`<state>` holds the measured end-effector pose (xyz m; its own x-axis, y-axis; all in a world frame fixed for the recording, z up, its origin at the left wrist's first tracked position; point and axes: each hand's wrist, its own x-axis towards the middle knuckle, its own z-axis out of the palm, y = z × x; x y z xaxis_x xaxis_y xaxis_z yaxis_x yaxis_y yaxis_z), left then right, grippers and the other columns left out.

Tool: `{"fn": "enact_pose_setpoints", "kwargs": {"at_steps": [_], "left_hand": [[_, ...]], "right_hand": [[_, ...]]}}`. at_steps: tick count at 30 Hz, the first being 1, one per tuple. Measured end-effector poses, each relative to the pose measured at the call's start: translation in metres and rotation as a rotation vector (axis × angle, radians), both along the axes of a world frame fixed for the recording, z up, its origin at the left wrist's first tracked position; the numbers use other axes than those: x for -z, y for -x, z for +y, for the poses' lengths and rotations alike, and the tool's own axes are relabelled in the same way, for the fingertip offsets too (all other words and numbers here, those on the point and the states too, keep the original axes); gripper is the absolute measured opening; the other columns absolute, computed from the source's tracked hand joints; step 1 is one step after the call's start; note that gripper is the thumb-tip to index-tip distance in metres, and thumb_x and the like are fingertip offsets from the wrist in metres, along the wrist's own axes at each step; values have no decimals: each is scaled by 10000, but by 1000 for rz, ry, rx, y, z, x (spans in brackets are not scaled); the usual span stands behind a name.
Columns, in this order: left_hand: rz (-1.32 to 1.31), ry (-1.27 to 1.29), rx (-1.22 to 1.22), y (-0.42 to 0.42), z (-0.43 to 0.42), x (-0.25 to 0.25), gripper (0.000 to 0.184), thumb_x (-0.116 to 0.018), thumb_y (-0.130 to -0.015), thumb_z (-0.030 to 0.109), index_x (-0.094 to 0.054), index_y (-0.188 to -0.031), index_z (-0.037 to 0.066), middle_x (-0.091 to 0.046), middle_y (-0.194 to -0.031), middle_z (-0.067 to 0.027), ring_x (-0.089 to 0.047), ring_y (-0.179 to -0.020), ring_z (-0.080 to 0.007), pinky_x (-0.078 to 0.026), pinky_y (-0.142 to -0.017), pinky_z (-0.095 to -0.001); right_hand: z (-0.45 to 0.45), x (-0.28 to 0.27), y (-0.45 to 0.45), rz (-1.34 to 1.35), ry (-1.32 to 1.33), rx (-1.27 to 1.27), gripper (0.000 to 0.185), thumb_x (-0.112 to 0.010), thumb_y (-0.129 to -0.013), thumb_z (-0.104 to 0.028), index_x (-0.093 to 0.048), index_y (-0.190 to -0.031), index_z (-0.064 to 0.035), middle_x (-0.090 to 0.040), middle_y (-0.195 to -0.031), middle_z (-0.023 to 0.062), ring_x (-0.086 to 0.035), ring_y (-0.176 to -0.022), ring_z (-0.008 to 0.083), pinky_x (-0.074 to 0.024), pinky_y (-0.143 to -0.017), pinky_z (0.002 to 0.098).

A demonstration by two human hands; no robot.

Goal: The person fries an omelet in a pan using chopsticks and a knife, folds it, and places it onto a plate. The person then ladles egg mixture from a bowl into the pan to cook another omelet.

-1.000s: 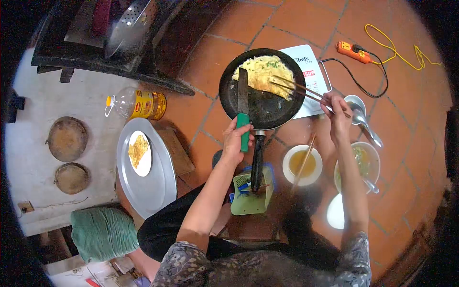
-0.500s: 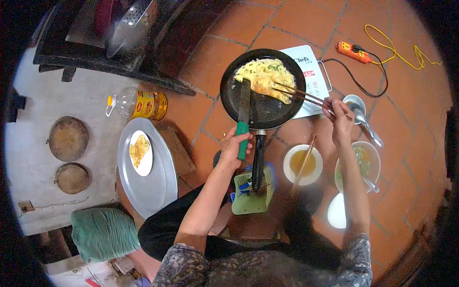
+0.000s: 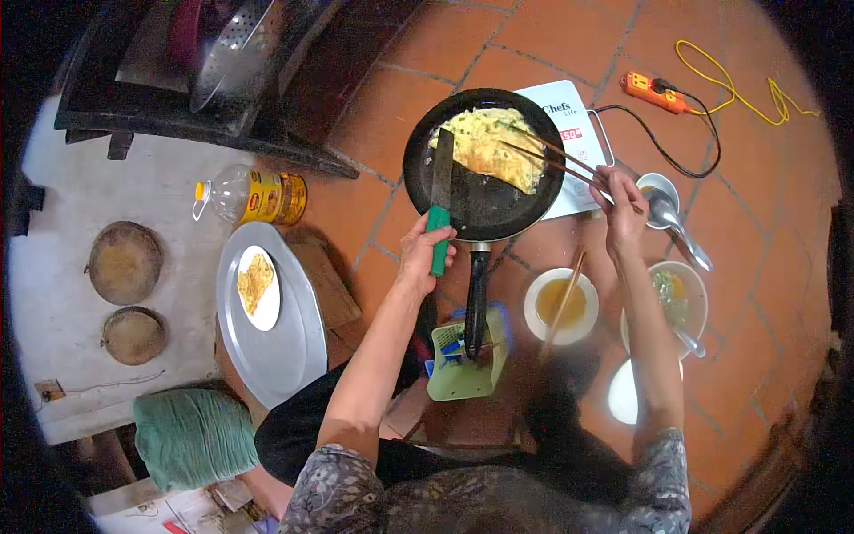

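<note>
A folded omelette [image 3: 492,149], yellow with green flecks and a browned front part, lies in the upper half of the black frying pan [image 3: 485,209]. My left hand [image 3: 427,252] is closed around the green handle of a knife [image 3: 440,182], whose flat blade reaches into the pan to the omelette's left end. Between the fingers of my right hand [image 3: 623,209] is a pair of brown chopsticks [image 3: 569,169], their tips over the omelette's right part. Whether the tips press into it I cannot tell. Beneath the pan is a white induction cooker [image 3: 583,169].
Left stand an oil bottle [image 3: 262,198] and a metal tray [image 3: 298,356] bearing a white plate with cooked egg. Rightward are a bowl of yellowish liquid [image 3: 562,305] with chopsticks across it, a bowl with greens [image 3: 672,294] and a small bowl with a ladle [image 3: 663,209]. A green basket [image 3: 467,378] sits below the pan handle.
The knife has moved slightly up and left, its blade now at the omelette's left edge. My right hand has come a little leftward, bringing the chopstick tips farther over the omelette.
</note>
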<state>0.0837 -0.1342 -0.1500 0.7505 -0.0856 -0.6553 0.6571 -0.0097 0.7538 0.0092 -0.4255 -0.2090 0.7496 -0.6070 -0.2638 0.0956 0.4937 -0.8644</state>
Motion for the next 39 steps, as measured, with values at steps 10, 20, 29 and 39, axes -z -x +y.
{"fn": "enact_pose_setpoints", "kwargs": {"at_steps": [10, 20, 29, 39], "left_hand": [[47, -31, 53, 8, 10, -9, 331, -584, -810, 64, -504, -1131, 75, -609, -814, -62, -542, -561, -133, -426, -426, -249], [4, -19, 2, 29, 10, -28, 365, -590, -798, 38, -510, -1153, 71, -607, -826, -70, -540, -541, -132, -429, -411, -251], [21, 34, 22, 51, 12, -79, 399, -596, -800, 49, -482, -1181, 74, -611, -875, -77, -541, -583, -133, -422, -444, -245], [181, 55, 44, 98, 60, -205, 388, -596, -814, 96, -470, -1181, 82, -591, -935, -83, -519, -644, -124, -397, -473, -216]], "right_hand": [[-6, 2, 7, 31, -31, -1, 250, -530, -900, -175, -612, -1004, 37, -625, -990, 105, -609, -893, 179, -531, -782, 303], [-9, -13, 22, -24, 3, 22, 240, -538, -900, -195, -601, -1006, 11, -621, -990, 98, -606, -897, 161, -519, -789, 278], [-12, -10, 56, -61, -130, 103, 248, -555, -885, -159, -569, -1051, 26, -605, -1003, 113, -600, -927, 179, -524, -800, 297], [2, -15, 55, -82, -146, 48, 227, -544, -894, -179, -564, -1044, -9, -590, -1006, 82, -589, -933, 163, -507, -825, 292]]}}
